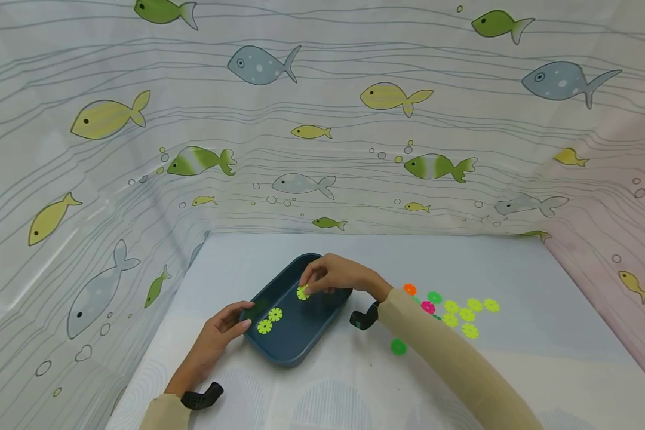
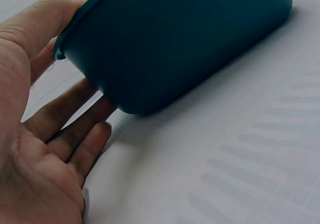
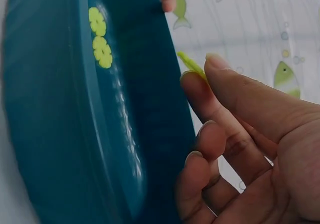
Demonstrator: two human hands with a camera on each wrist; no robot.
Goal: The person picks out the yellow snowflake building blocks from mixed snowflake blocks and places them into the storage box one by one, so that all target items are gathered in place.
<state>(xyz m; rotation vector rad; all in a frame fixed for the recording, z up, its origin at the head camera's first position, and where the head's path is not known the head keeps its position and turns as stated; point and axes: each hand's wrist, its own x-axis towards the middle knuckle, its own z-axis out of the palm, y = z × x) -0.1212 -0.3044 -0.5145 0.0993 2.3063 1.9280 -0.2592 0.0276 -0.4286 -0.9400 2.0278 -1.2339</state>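
A dark blue-green plastic tray point(image 1: 279, 352) with rounded corners stands at an angle on the table. My left hand point(image 1: 220, 334) grips its left end, thumb at the rim; in the left wrist view other fingers point(image 2: 90, 149) reach toward the tray's outer wall point(image 2: 175, 44). Over the tray, my right hand point(image 1: 338, 273) pinches a yellow-green notched plastic disc point(image 1: 302, 292) between thumb and forefinger. That disc point(image 3: 191, 65) appears nearly edge-on in the right wrist view. Two similar yellow-green discs point(image 1: 264, 326) lie on the tray floor, close to the left hand.
Right of the tray, several loose yellow-green discs point(image 1: 467, 314) lie with an orange disc point(image 1: 409, 289), a pink disc point(image 1: 427, 307) and green discs point(image 1: 399, 347). The right forearm passes close to them. Fish-patterned sheeting point(image 1: 355, 149) rises behind and at both sides of the table.
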